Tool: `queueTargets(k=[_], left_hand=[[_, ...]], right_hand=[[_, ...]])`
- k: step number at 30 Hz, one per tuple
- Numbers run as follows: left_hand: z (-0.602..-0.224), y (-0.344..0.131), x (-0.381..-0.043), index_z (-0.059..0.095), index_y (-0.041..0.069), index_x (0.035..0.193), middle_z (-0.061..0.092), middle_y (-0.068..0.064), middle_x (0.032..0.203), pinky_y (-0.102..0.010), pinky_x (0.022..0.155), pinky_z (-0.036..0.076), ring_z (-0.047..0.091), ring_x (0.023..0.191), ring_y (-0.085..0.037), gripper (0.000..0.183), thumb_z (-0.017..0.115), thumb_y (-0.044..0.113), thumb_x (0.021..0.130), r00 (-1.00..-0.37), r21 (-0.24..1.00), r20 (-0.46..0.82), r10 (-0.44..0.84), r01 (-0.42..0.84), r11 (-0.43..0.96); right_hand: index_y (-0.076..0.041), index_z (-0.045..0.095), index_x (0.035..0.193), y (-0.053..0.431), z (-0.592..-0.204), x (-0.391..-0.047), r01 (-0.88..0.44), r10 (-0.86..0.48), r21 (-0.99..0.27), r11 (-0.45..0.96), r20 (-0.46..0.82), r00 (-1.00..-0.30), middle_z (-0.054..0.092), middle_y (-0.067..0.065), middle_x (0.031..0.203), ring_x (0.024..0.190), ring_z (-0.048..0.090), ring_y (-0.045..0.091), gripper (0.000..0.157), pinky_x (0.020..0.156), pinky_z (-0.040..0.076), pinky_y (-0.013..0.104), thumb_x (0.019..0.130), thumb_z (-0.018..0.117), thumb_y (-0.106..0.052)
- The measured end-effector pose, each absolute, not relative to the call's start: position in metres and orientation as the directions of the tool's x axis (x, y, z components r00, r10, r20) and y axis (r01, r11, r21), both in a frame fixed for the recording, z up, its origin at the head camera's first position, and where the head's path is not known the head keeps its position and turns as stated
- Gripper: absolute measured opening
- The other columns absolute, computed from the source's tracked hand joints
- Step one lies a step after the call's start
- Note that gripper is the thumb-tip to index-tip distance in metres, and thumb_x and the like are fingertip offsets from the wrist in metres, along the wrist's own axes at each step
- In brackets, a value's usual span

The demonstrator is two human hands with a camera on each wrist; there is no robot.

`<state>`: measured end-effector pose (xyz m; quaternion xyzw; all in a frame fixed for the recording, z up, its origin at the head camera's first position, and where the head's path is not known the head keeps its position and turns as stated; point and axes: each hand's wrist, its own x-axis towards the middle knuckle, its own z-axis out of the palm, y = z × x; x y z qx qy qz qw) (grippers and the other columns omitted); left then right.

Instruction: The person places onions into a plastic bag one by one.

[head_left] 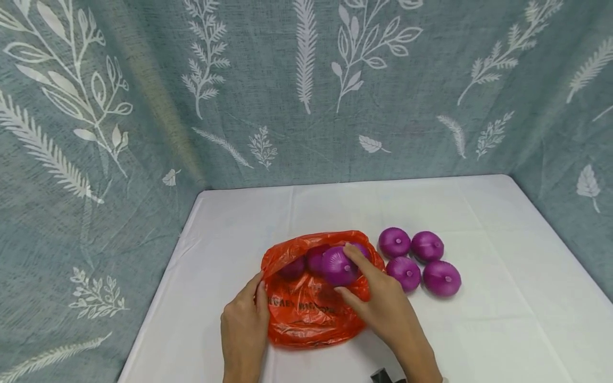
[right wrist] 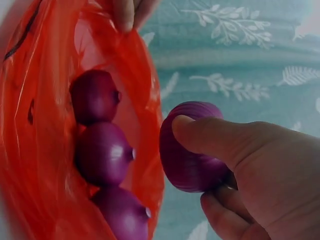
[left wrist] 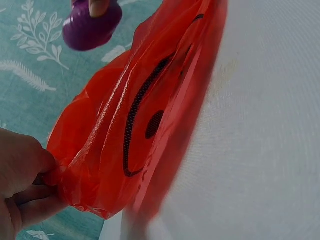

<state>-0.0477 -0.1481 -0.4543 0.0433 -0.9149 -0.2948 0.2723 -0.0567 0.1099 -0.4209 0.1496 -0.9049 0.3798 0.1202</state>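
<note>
A red plastic bag (head_left: 311,324) with dark print lies on the table, its mouth spread. My left hand (head_left: 245,319) pinches the left edge of that mouth; in the left wrist view the fingers (left wrist: 30,200) grip the gathered plastic. Over the opening, my right hand (head_left: 383,298) holds a purple onion (head_left: 339,267) between thumb and fingers. The right wrist view shows this held onion (right wrist: 192,165) apart from the bag's rim. Inside the bag sit three more onions (right wrist: 102,154) in a row, partly covered by the plastic.
Several purple onions (head_left: 441,279) stand in a cluster on the white tablecloth (head_left: 507,319), just right of the bag. A leaf-patterned green curtain (head_left: 268,64) surrounds the table's back and sides. A small black object (head_left: 381,375) shows near the right forearm.
</note>
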Motion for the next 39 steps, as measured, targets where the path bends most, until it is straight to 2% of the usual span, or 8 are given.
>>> queueTargets(k=[3, 5, 13, 18, 24, 28, 31, 39], left_hand=[[-0.454, -0.149, -0.047, 0.076, -0.003, 0.123, 0.077, -0.023, 0.113, -0.052, 0.078, 0.064, 0.077, 0.099, -0.039, 0.027, 0.075, 0.004, 0.098, -0.849, 0.564, 0.473, -0.236, 0.086, 0.821], [-0.454, -0.149, -0.047, 0.076, -0.004, 0.124, 0.077, -0.024, 0.113, -0.052, 0.078, 0.064, 0.077, 0.099, -0.039, 0.027, 0.075, 0.004, 0.098, -0.85, 0.566, 0.472, -0.233, 0.09, 0.819], [-0.453, -0.149, -0.048, 0.075, -0.004, 0.124, 0.076, -0.024, 0.115, -0.05, 0.079, 0.063, 0.076, 0.102, -0.039, 0.028, 0.075, 0.006, 0.098, -0.859, 0.57, 0.452, -0.24, 0.071, 0.819], [-0.454, -0.15, -0.048, 0.075, -0.004, 0.124, 0.076, -0.024, 0.115, -0.049, 0.078, 0.063, 0.076, 0.101, -0.04, 0.028, 0.076, 0.006, 0.097, -0.861, 0.567, 0.448, -0.242, 0.065, 0.821], [-0.455, -0.151, -0.048, 0.075, -0.003, 0.125, 0.077, -0.023, 0.115, -0.048, 0.076, 0.064, 0.077, 0.1, -0.039, 0.028, 0.075, 0.006, 0.098, -0.858, 0.561, 0.461, -0.227, 0.083, 0.824], [-0.456, -0.151, -0.048, 0.076, -0.003, 0.124, 0.077, -0.023, 0.113, -0.048, 0.075, 0.064, 0.077, 0.099, -0.039, 0.027, 0.075, 0.006, 0.098, -0.848, 0.553, 0.484, -0.217, 0.104, 0.827], [-0.456, -0.152, -0.048, 0.076, -0.003, 0.123, 0.077, -0.023, 0.113, -0.048, 0.074, 0.064, 0.077, 0.098, -0.039, 0.026, 0.075, 0.006, 0.099, -0.843, 0.55, 0.495, -0.211, 0.116, 0.827], [-0.457, -0.152, -0.048, 0.076, -0.004, 0.122, 0.077, -0.024, 0.111, -0.049, 0.073, 0.064, 0.078, 0.096, -0.039, 0.025, 0.074, 0.004, 0.098, -0.838, 0.547, 0.505, -0.207, 0.125, 0.828]], right_hand=[[-0.025, 0.05, 0.158, 0.103, -0.421, -0.059, -0.37, -0.193, -0.65, 0.664, 0.329, -0.925, 0.06, -0.004, 0.153, 0.088, 0.076, 0.013, 0.083, 0.089, 0.064, 0.034, 0.086, 0.091, -0.024], [-0.024, 0.051, 0.158, 0.099, -0.422, -0.061, -0.382, -0.204, -0.644, 0.663, 0.336, -0.92, 0.058, -0.006, 0.155, 0.107, 0.077, 0.019, 0.083, 0.097, 0.061, 0.036, 0.085, 0.092, -0.024], [-0.024, 0.052, 0.157, 0.078, -0.428, -0.064, -0.39, -0.261, -0.645, 0.657, 0.291, -0.921, 0.053, -0.005, 0.16, 0.078, 0.074, 0.011, 0.08, 0.093, 0.062, 0.033, 0.086, 0.091, -0.026], [-0.019, 0.053, 0.155, 0.061, -0.432, -0.066, -0.432, -0.319, -0.603, 0.67, 0.291, -0.902, 0.057, 0.003, 0.157, 0.098, 0.079, 0.02, 0.078, 0.093, 0.062, 0.034, 0.087, 0.09, -0.028], [-0.016, 0.052, 0.156, 0.043, -0.436, -0.067, -0.443, -0.374, -0.583, 0.681, 0.243, -0.895, 0.057, 0.005, 0.156, 0.088, 0.078, 0.016, 0.076, 0.09, 0.063, 0.035, 0.09, 0.087, -0.031], [-0.016, 0.053, 0.155, 0.034, -0.441, -0.068, -0.439, -0.385, -0.58, 0.686, 0.223, -0.896, 0.057, 0.006, 0.156, 0.114, 0.075, 0.023, 0.074, 0.096, 0.061, 0.039, 0.091, 0.087, -0.03], [-0.013, 0.055, 0.152, 0.028, -0.445, -0.069, -0.451, -0.395, -0.567, 0.69, 0.228, -0.89, 0.058, 0.01, 0.154, 0.126, 0.069, 0.026, 0.071, 0.099, 0.06, 0.041, 0.09, 0.087, -0.028], [-0.011, 0.058, 0.148, 0.017, -0.451, -0.069, -0.449, -0.405, -0.544, 0.709, 0.208, -0.89, 0.061, 0.011, 0.151, 0.126, 0.069, 0.027, 0.067, 0.101, 0.059, 0.045, 0.09, 0.087, -0.026]])
